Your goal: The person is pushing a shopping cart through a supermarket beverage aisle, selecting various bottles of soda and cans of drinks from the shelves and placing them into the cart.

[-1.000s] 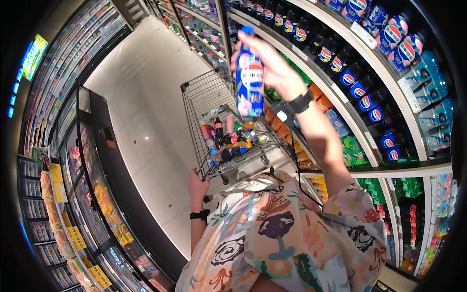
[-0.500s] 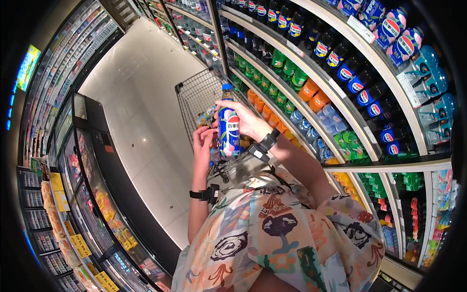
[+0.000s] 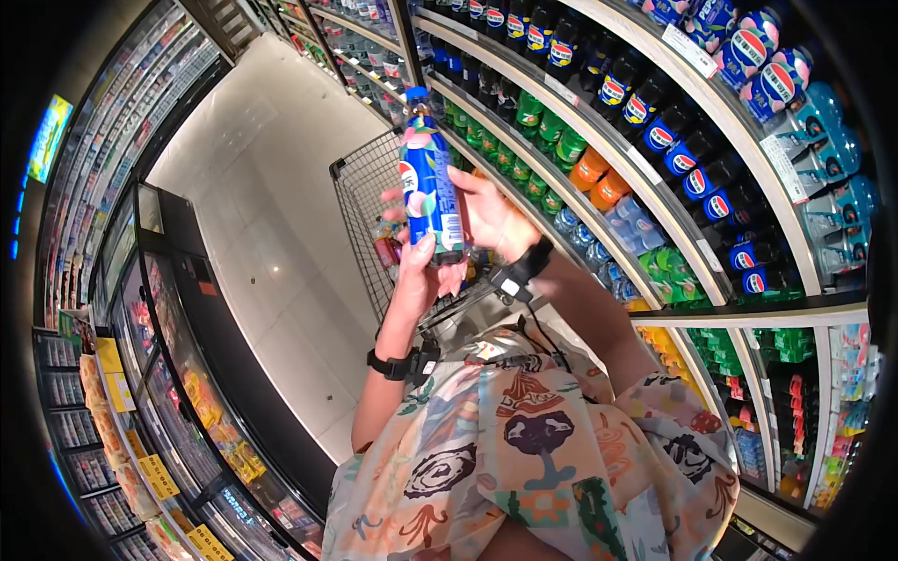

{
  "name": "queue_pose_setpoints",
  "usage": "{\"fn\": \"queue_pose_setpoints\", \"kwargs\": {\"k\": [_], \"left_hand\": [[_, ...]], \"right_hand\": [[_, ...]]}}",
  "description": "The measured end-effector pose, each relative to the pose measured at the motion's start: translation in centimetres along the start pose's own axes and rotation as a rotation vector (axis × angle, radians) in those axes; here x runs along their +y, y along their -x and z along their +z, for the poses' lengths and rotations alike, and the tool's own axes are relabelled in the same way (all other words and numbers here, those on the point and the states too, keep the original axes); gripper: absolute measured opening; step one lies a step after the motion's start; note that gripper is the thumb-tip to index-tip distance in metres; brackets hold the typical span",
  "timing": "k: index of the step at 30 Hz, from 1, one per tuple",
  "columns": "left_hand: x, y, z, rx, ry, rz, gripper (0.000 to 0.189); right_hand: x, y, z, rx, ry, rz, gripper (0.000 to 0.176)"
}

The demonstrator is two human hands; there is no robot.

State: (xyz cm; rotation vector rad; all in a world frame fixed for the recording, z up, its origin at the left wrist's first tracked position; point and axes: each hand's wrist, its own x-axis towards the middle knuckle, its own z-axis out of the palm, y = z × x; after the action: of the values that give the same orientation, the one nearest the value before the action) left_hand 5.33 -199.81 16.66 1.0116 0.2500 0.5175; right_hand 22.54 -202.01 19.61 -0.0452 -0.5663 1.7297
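Note:
A blue soda bottle (image 3: pixel 430 187) with a blue cap, pink flower print and a Pepsi-style round logo stands nearly upright before me. At its base, my left hand (image 3: pixel 418 279) is closed, the thumb on the label and the fingers underneath. My right hand (image 3: pixel 491 220) is around the bottle from the right, its thumb beside the label and fingertips showing past the left edge. The barcode side of the label now faces me. Beyond the hands is a wire shopping cart (image 3: pixel 335 170) with a few colourful packages (image 3: pixel 386 249) inside.
Drink shelves (image 3: pixel 580 98) curve along my right, stocked with dark cola bottles (image 3: pixel 687 154), green bottles (image 3: pixel 528 117) and orange bottles (image 3: pixel 589 168). On my left runs a dark-framed display case (image 3: pixel 178 280) with packaged goods. Pale tiled floor (image 3: pixel 271 187) lies between.
The bottle has risen and turned, so its round logo has moved to the left edge. My left hand has come onto its base; my right hand has shifted from its upper part to its side.

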Motion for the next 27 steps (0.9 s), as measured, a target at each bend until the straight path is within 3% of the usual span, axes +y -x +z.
{"fn": "queue_pose_setpoints", "kwargs": {"k": [4, 6, 8, 12, 13, 16, 18, 20, 22, 25, 27], "left_hand": [[-0.9, -0.5, 0.1, -0.027, 0.098, -0.028, 0.057], [-0.3, -0.4, 0.6, 0.098, -0.086, -0.039, 0.061], [1.1, -0.1, 1.7, 0.167, -0.205, 0.060, 0.045], [2.5, -0.8, 3.8, 0.206, -0.380, 0.169, 0.059], [2.3, -1.4, 4.3, 0.223, -0.479, 0.216, 0.055], [2.4, -1.2, 4.9, 0.226, -0.736, 0.221, 0.044], [2.1, -0.6, 5.6, 0.201, -0.667, 0.272, 0.036], [2.3, 0.0, 6.2, 0.174, -0.348, 0.109, 0.035], [1.8, 0.4, 5.2, 0.134, -0.352, 0.048, 0.043], [0.5, 0.6, 3.4, -0.078, -0.006, -0.048, 0.059], [0.5, 0.3, 4.5, -0.026, -0.094, -0.023, 0.059]], "right_hand": [[0.5, 0.7, -1.8, 0.087, 0.049, -0.030, 0.070], [-0.4, 0.8, -1.0, 0.189, 0.161, -0.039, 0.063], [-2.2, 1.3, 3.2, 0.302, 0.484, -0.141, 0.058], [-3.7, 0.7, 6.2, 0.436, 0.984, -0.318, 0.052], [-3.6, 0.7, 6.2, 0.443, 1.020, -0.341, 0.052], [-2.6, 1.2, 6.6, 0.432, 0.786, -0.277, 0.053], [-3.3, 1.6, 6.5, 0.406, 0.570, -0.238, 0.047], [-4.5, 1.8, 4.7, 0.246, 0.330, -0.116, 0.049], [-4.8, 1.7, 4.0, 0.217, 0.323, -0.130, 0.053], [-4.6, 1.8, 3.8, 0.148, 0.273, -0.153, 0.050], [-4.6, 2.0, 3.6, 0.198, 0.368, -0.180, 0.047]]}}
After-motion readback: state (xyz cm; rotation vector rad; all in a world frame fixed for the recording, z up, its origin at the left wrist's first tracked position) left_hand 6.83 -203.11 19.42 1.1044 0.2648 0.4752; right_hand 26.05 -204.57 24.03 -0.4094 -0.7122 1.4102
